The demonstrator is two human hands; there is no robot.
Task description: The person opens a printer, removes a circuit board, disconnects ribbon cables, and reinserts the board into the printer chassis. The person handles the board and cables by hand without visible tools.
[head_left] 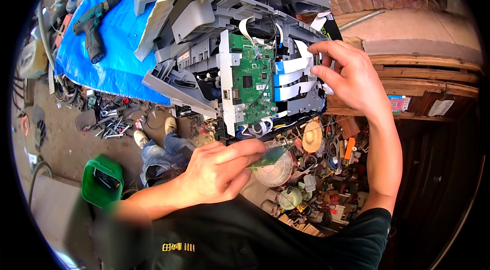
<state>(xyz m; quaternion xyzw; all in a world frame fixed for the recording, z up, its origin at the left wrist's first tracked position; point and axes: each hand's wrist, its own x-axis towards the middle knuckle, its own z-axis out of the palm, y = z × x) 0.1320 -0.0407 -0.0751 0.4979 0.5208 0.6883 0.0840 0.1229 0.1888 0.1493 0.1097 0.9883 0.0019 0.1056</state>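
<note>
left hand [217,170] pinched small green board [269,156]; right hand [351,75] had fingers slightly spread by white ribbon cable [297,65].

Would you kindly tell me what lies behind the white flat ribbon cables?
Past their edges, a gray panel shows behind the white flat ribbon cables; what they directly cover cannot be seen.

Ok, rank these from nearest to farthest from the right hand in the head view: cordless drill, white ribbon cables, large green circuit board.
From the right hand:
1. White ribbon cables: just left of the hand.
2. Large green circuit board: left of the cables.
3. Cordless drill: far left, on the blue sheet.
</note>
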